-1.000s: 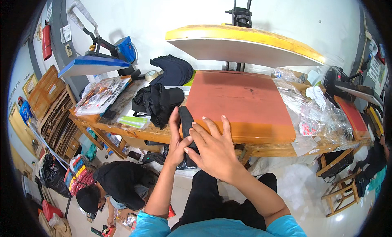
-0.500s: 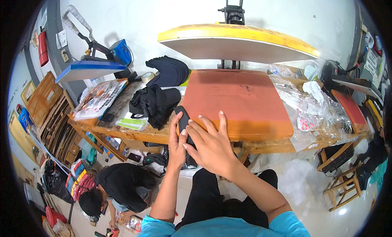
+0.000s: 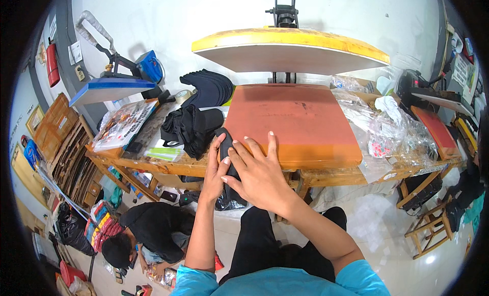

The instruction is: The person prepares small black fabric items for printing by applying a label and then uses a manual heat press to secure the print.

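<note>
A folded strip of black fabric (image 3: 224,144) lies along the left front corner of the heat press's orange-red pad (image 3: 290,115) and hangs below its front edge. My left hand (image 3: 212,168) holds the strip at its left side, thumb and fingers pressed to it. Just right of it, my right hand (image 3: 262,178) spreads its fingers flat, their tips on the pad's front part; its thumb and inner edge lie against the strip. The strip's lower part is partly hidden by my hands. Left of the pad sits a crumpled pile of black fabric (image 3: 191,129).
The yellow-topped upper platen (image 3: 290,44) is raised over the pad. Behind the pile lies a stack of dark curved fabric pieces (image 3: 209,87). Clear plastic bags (image 3: 397,130) cover the right of the wooden table. A smaller blue press (image 3: 112,89) stands left. A person (image 3: 155,230) crouches lower left.
The strip's upper end now curls over at the pad's corner. Both hands have shifted slightly left with the view. Below, the crouching person's head and arm have moved a little.
</note>
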A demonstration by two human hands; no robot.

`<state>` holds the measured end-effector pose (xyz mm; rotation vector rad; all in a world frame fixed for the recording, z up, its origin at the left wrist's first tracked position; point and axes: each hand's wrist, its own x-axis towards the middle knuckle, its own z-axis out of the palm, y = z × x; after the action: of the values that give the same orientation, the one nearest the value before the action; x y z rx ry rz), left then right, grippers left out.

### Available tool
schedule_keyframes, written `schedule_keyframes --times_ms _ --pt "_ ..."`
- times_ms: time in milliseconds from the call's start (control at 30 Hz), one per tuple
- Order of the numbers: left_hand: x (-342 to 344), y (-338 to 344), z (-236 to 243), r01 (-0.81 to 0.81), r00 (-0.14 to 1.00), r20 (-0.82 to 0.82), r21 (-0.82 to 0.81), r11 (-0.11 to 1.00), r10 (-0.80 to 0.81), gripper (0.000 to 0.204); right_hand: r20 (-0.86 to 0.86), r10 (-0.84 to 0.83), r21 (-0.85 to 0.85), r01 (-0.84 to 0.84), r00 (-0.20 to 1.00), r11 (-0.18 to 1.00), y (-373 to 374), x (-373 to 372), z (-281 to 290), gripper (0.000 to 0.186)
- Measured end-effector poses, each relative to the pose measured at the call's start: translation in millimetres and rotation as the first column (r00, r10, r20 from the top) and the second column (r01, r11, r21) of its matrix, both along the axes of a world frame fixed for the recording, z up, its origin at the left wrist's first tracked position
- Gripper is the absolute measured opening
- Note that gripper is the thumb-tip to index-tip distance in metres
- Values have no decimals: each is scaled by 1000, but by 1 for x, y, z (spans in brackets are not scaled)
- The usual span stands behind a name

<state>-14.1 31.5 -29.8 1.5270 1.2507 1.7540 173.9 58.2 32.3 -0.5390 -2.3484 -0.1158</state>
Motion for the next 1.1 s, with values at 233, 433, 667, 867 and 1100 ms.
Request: schedule_keyframes --times_ms 233,433,667,867,1100 --pt "-6 -1 4 8 995 -95 -1 1000 -8 80 -13 30 22 -29 999 999 -14 12 -6 60" --pt "-5 -2 17 3 986 -165 -22 1000 -7 84 -24 23 1 -23 999 1000 -8 8 -4 52" --pt "-6 4 10 24 995 -98 56 998 -18 74 -22 45 -39 -46 999 998 -9 9 -6 52" --pt "-15 9 16 12 997 -70 -66 998 -17 66 -31 45 -21 -45 999 999 -8 5 -4 53" --pt "-18 7 20 -79 951 -297 30 996 84 70 -32 68 -43 -70 997 997 -7 2 -2 53"
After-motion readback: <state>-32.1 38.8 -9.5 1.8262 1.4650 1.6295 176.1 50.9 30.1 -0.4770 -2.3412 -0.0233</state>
